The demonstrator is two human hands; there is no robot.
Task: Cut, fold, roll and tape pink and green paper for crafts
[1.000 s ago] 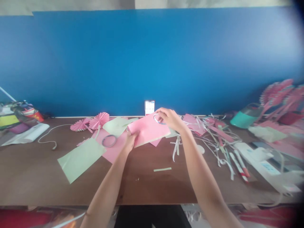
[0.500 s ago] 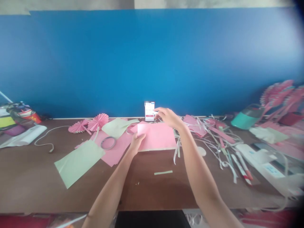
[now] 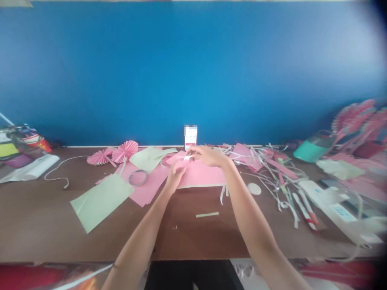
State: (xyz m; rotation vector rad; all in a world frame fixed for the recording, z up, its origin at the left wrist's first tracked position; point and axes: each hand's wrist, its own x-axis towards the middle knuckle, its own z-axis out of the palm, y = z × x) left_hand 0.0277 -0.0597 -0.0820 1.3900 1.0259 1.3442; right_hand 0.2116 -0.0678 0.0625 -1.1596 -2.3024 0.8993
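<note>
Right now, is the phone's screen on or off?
On: the phone glows white, with red near the bottom.

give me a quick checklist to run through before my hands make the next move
- Left hand at the pink sheet's left end: ok
- White bit by the right hand, firmly gripped: cannot tell, too blurred
- Phone upright at the back: ok
- Sheet's right end clear of white strips: not ok
- Gray ring away from both hands: ok
</note>
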